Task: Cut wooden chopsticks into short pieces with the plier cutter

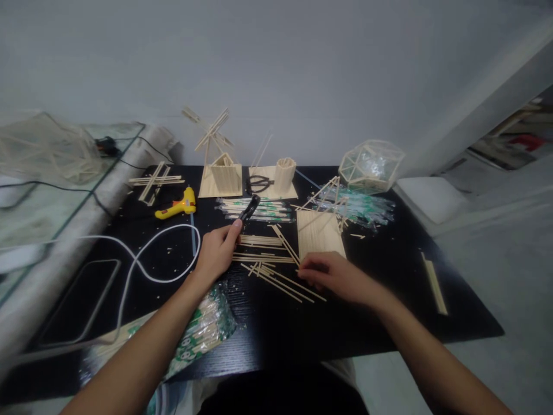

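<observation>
My left hand (pixel 216 251) is closed round a slim black hand tool (pixel 249 208) that points up and away; its exact kind is not clear. Just right of that hand, thin wooden sticks (pixel 263 259) lie in loose rows on the black table (pixel 276 334). My right hand (pixel 330 274) has its fingers curled and pinched at the near end of the slanting sticks, apparently on one wooden stick; the fingertips are partly hidden. Beyond my right hand lies a flat panel of joined sticks (pixel 319 233), with a triangular stick frame (pixel 330 193) at its back edge.
A yellow glue gun (pixel 177 204) and a looped white cable (pixel 168 280) lie left. Behind are a stick windmill model (pixel 224 178), black scissors (pixel 260 183) and a stick cup (pixel 285 174). Plastic packs of sticks (pixel 203 328) lie front left; a faceted stick frame (pixel 371 164) stands back right.
</observation>
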### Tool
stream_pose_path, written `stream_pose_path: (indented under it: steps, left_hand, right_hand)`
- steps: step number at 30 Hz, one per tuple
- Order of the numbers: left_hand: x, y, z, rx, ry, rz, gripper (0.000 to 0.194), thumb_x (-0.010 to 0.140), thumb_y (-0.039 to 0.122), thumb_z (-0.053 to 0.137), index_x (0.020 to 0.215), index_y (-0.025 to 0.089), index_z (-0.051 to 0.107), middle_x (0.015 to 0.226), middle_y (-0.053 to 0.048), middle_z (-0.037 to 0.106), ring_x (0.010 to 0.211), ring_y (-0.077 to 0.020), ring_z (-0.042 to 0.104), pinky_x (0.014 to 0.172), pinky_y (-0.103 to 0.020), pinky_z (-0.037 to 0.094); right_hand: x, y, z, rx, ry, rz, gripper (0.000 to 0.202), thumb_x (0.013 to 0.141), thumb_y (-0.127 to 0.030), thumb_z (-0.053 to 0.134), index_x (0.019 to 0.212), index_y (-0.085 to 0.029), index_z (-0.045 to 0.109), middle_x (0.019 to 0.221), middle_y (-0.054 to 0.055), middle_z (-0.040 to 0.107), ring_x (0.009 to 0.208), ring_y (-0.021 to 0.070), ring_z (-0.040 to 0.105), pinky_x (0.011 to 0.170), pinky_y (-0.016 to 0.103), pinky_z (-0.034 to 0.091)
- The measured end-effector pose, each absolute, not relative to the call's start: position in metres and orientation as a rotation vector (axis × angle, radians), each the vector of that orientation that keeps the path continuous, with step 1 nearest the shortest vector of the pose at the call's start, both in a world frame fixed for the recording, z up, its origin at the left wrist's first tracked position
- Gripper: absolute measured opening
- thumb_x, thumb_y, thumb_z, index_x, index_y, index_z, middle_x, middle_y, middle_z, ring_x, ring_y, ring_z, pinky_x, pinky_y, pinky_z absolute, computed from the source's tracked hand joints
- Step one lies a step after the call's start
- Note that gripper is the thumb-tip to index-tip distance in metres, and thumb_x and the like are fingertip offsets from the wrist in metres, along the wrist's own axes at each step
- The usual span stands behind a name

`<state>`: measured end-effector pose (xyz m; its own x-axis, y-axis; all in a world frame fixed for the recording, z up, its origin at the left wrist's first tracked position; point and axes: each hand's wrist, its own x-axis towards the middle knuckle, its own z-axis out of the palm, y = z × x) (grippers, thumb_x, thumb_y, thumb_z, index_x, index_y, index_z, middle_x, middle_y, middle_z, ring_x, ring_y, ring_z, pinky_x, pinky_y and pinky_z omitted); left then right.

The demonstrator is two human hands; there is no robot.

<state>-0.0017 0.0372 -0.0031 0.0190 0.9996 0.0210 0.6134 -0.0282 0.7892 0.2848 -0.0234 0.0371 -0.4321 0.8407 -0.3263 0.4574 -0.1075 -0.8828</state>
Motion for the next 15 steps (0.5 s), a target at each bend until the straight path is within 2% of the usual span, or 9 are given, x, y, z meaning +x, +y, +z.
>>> stream_pose_path:
  steps: [2, 5, 8, 12, 15]
  left_hand:
    - [-0.001, 0.037, -0.004, 1.689, 1.644, 0.848, 0.067, 0.097, 0.069, 0.034, 0.065, 0.018, 0.063, 0.056, 0.0, 0.06, 0.058, -0.0167, 0.058, 0.06, -0.028, 0.038]
    - [0.001, 0.037, -0.005, 1.651, 1.609, 0.874, 0.067, 0.097, 0.069, 0.034, 0.065, 0.018, 0.064, 0.057, -0.001, 0.06, 0.058, -0.0167, 0.057, 0.059, -0.028, 0.038]
    - [0.003, 0.038, -0.008, 1.594, 1.573, 0.907, 0.069, 0.097, 0.07, 0.032, 0.066, 0.018, 0.065, 0.057, -0.001, 0.059, 0.059, -0.0174, 0.057, 0.057, -0.028, 0.039]
    - [0.003, 0.039, -0.01, 1.5, 1.554, 0.955, 0.069, 0.095, 0.073, 0.033, 0.068, 0.018, 0.065, 0.057, -0.002, 0.059, 0.056, -0.0177, 0.057, 0.055, -0.028, 0.041]
    - [0.002, 0.041, -0.011, 1.431, 1.533, 0.977, 0.067, 0.094, 0.072, 0.033, 0.072, 0.018, 0.067, 0.058, -0.003, 0.061, 0.054, -0.0171, 0.057, 0.055, -0.028, 0.043]
  right_hand:
    - [0.319, -0.022, 0.04, -1.588, -1.759, 1.538, 0.037, 0.084, -0.054, 0.07, 0.08, -0.017, 0.07, 0.064, -0.002, 0.06, 0.057, 0.0123, 0.055, 0.055, 0.024, 0.043]
    - [0.366, -0.01, 0.038, -1.847, -1.559, 1.19, 0.043, 0.072, -0.06, 0.076, 0.072, -0.017, 0.069, 0.059, -0.001, 0.058, 0.05, 0.0123, 0.05, 0.05, 0.026, 0.042]
    - [0.393, 0.005, 0.03, -2.007, -1.344, 0.852, 0.032, 0.073, -0.05, 0.076, 0.075, -0.018, 0.071, 0.061, 0.004, 0.065, 0.053, 0.0162, 0.057, 0.054, 0.03, 0.047]
    - [0.396, 0.013, 0.021, -2.134, -1.276, 0.695, 0.026, 0.076, -0.037, 0.072, 0.094, -0.019, 0.073, 0.075, 0.007, 0.074, 0.061, 0.0215, 0.068, 0.062, 0.034, 0.053]
    - [0.385, 0.003, 0.024, -2.146, -1.504, 0.643, 0.021, 0.079, -0.039, 0.068, 0.086, -0.02, 0.073, 0.076, 0.007, 0.075, 0.065, 0.0226, 0.069, 0.066, 0.034, 0.051]
